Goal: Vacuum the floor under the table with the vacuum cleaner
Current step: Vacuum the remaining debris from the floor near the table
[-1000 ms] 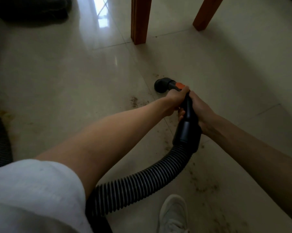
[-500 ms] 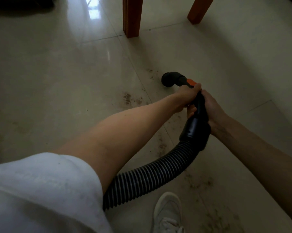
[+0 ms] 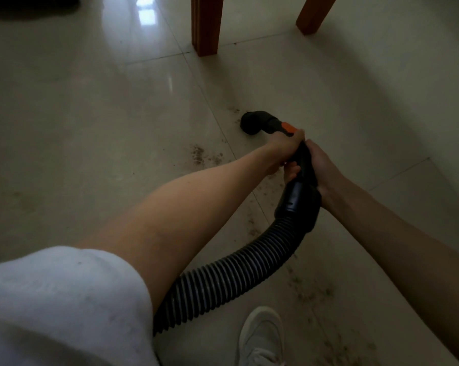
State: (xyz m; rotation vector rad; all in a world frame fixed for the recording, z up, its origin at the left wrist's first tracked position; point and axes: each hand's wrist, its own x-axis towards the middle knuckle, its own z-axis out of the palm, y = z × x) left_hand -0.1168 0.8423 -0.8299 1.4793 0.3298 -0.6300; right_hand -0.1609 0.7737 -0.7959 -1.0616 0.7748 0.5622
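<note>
Both hands (image 3: 286, 150) around nozzle (image 3: 257, 124), up-left.

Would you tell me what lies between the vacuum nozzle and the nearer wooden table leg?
In the head view, only tiled floor, with a few dirt specks beside the nozzle.

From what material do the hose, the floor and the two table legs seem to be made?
Hose: probably flexible black plastic, matte; it is ribbed and bends in a curve.
Floor: likely glazed ceramic or stone tile; glossy, reflects window light, with grout lines.
Table legs: seemingly reddish-brown varnished wood; square, with a slight sheen.
</note>
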